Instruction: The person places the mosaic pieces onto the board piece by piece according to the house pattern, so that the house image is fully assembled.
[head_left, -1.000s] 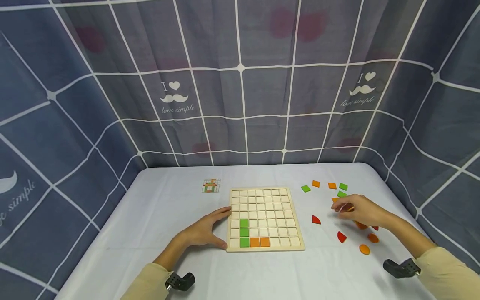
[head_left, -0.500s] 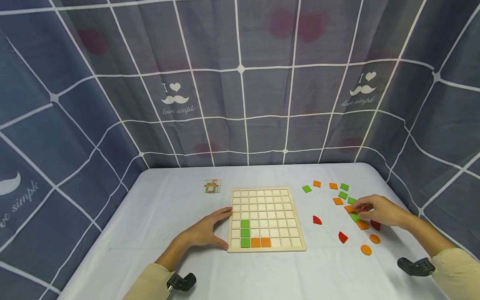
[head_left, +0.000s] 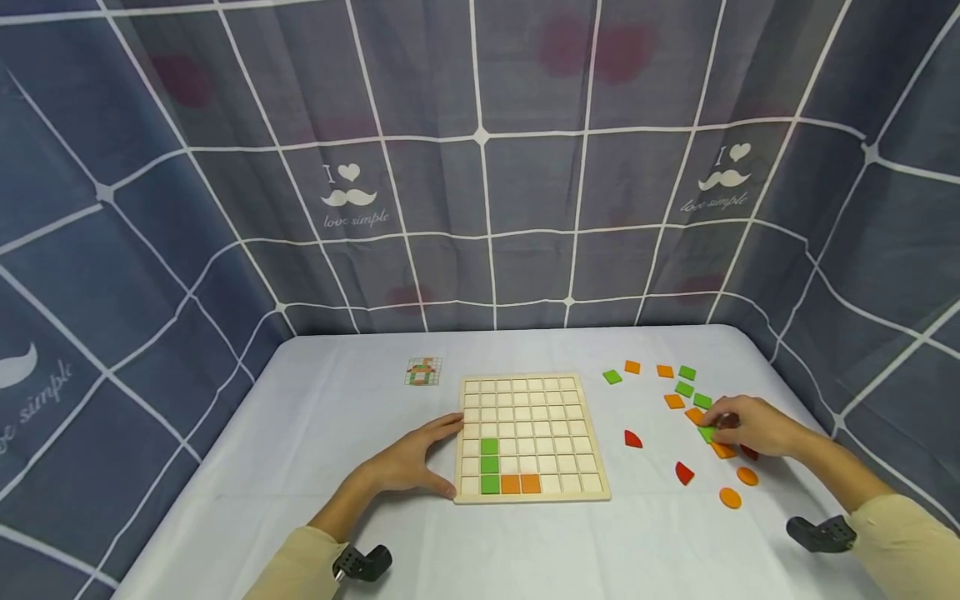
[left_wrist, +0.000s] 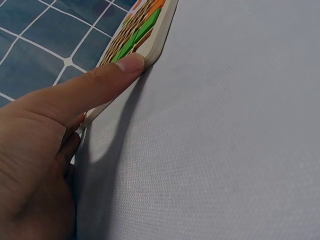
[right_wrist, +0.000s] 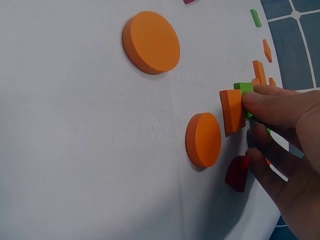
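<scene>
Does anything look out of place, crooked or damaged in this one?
Nothing stands out. The green squares and orange squares sit squarely in the wooden board. The loose pieces lie scattered at mixed angles beside it; I see no damage, though the right hand hides some.

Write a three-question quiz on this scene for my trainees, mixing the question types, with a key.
1. How many green tiles lie on the board?

2. True or false: the left hand touches the edge nearest the right hand.

3. What colour is the tile at the right hand's fingertips?
A) Red
B) Green
C) Blue

Key:
1. Three.
2. False; it touches the opposite edge.
3. B.
</scene>
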